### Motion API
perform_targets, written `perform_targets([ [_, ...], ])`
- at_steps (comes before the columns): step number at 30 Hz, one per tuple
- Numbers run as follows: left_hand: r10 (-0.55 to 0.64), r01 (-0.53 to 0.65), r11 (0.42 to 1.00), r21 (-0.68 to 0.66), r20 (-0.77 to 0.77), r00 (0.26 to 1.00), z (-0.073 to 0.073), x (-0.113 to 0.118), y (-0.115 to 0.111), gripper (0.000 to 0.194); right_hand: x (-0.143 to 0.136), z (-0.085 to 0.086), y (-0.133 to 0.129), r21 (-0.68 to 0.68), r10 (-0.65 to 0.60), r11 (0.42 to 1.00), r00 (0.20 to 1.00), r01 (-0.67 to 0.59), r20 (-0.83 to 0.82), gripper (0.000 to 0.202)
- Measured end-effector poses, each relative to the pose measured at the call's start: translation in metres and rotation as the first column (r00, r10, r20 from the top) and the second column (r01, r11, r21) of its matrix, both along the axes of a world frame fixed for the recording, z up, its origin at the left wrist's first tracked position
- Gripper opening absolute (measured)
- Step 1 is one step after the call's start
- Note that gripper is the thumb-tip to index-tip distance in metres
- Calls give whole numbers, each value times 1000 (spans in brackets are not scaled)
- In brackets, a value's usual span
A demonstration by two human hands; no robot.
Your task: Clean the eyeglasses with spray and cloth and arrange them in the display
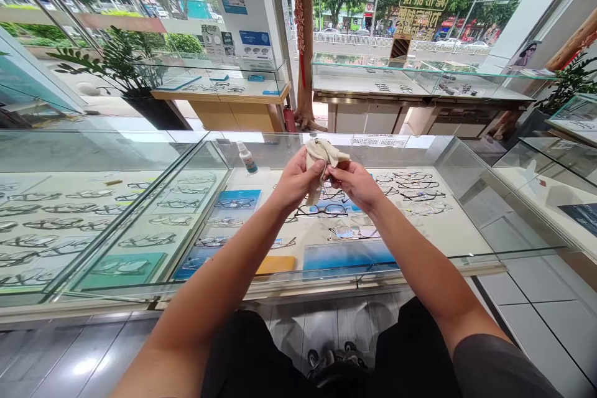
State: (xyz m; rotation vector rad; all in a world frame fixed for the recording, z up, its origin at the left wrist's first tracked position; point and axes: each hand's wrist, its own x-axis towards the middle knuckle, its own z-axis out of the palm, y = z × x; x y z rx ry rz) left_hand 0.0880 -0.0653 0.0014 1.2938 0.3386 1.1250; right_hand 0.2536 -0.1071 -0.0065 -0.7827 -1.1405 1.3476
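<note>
A beige cleaning cloth [321, 152] is bunched between my two hands above the glass display case. My left hand [298, 179] grips its left side, the thumb pressed against the fabric. At the right, my right hand [357, 181] pinches the cloth's other side, fingertips close to the left thumb. Whether anything is wrapped inside the fabric, I cannot make out. On the glass top, left of the hands, stands a small white spray bottle [247, 158] with a blue-green label. Directly below the hands, dark-rimmed eyeglasses [321, 211] lie inside the case.
Rows of eyeglasses fill the glass case [448, 239] and its left neighbour. A yellow box [276, 264] lies inside near the front. Farther off are more display cases [373, 81], a potted plant [135, 62], a wooden trunk post [303, 43] and a fire extinguisher [289, 119].
</note>
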Motion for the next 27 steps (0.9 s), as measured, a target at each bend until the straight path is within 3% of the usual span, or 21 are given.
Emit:
perform_targets([
  [8, 323, -322, 946, -27, 41, 945, -7, 12, -2, 60, -20, -10, -2, 62, 9, 998, 990, -18, 142, 41],
  [15, 274, -270, 957, -103, 31, 961, -8, 7, 8, 65, -3, 4, -3, 68, -29, 997, 1000, 29, -6, 47],
  [23, 265, -269, 963, -32, -86, 960, -14, 6, 6, 72, 18, 11, 2, 175, -203, 962, 978, 207, -43, 40],
  [27, 269, -270, 963, 13, -128, 955, -19, 5, 5, 70, 20, 11, 1, 188, -227, 955, 973, 230, -36, 41],
])
